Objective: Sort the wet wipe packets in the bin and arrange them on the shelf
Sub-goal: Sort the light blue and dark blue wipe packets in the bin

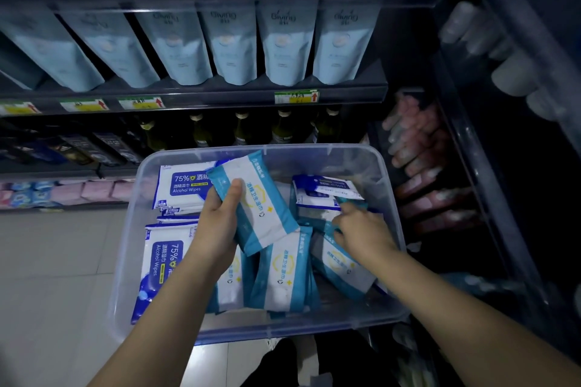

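Wet wipe packets (283,276) in teal and white stand loosely on edge at 6 o'clock in the clear bin (125,261). That leaning row is the first worry, since a nudge from either forearm could flop it onto the blue alcohol wipes (160,261) lying at 8 o'clock and mix the two kinds. The left hand (217,223), near the bin's centre, is wrapped round one long edge of a raised teal packet (261,207), thumb on top. The film looks slick, and with most of the packet hanging free of the grip it could twist out and drop back. The right hand (361,236), at 3 o'clock, has its fingers curled onto the edge of a second teal packet (352,203) half buried there; pulling it may drag up neighbours or the blue-topped packets (320,188) at 1 o'clock. What carries the bin is out of view, so a hard tug could tip it toward the floor (47,261). Beyond, at 12 o'clock, the shelf (220,97) is packed with pale pouches (232,41) and bottles (242,129). No free slot shows, so hurried placing risks knocking stock.
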`<action>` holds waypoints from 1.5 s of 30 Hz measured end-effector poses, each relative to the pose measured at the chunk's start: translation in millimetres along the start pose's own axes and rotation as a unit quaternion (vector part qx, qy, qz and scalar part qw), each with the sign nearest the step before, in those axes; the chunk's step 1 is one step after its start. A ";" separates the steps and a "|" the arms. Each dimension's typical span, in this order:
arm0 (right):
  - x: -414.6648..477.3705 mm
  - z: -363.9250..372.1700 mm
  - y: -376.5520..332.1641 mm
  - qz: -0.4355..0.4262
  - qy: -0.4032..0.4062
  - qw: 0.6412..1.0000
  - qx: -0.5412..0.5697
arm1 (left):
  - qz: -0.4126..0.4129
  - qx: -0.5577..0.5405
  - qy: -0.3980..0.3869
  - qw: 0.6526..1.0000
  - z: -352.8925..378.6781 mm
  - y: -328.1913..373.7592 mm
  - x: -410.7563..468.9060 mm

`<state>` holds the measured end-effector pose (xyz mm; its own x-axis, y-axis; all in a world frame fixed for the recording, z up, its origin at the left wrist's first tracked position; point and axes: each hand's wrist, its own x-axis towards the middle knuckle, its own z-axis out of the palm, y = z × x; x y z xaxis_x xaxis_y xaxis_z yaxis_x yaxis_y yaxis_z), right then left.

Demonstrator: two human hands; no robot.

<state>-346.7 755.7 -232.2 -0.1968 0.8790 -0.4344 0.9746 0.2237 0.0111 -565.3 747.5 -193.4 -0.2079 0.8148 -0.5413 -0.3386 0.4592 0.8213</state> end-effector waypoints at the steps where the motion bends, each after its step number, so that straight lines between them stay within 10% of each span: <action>1: -1.1 0.6 -0.6 -0.007 0.016 1.000 -0.014 | -0.003 -0.002 0.002 1.000 -0.4 -0.4 -0.3; 7: -9.6 -21.0 -2.4 -0.024 0.125 0.989 0.081 | -0.020 -0.023 -0.001 1.000 -0.4 1.5 -4.9; 15: -23.0 -99.1 0.2 0.083 0.296 0.892 0.332 | -0.055 -0.079 -0.026 0.995 7.1 9.0 -13.1; 19: -44.2 -126.2 -31.4 0.000 0.360 0.851 0.383 | -0.068 -0.092 -0.034 0.993 9.9 9.0 -13.8; 27: -40.1 -75.5 -77.0 -0.253 0.198 0.920 0.223 | -0.052 -0.144 -0.097 0.983 14.3 16.6 -12.4; 32: -24.2 -79.1 -27.5 -0.092 0.213 0.896 0.378 | -0.006 -0.097 -0.050 0.994 6.7 19.5 -0.3; 38: -7.8 -20.4 1.0 0.069 -0.021 0.963 0.260 | 0.007 -0.064 -0.038 0.997 -5.9 14.2 4.8; 45: -10.5 10.0 -4.5 0.090 -0.078 0.987 0.105 | -0.011 -0.051 -0.049 0.997 -4.5 8.5 1.5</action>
<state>-348.0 741.3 -236.7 -0.0146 0.8174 -0.5759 0.9962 -0.0378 -0.0789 -572.6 751.1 -188.1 -0.1108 0.8381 -0.5341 -0.4355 0.4421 0.7841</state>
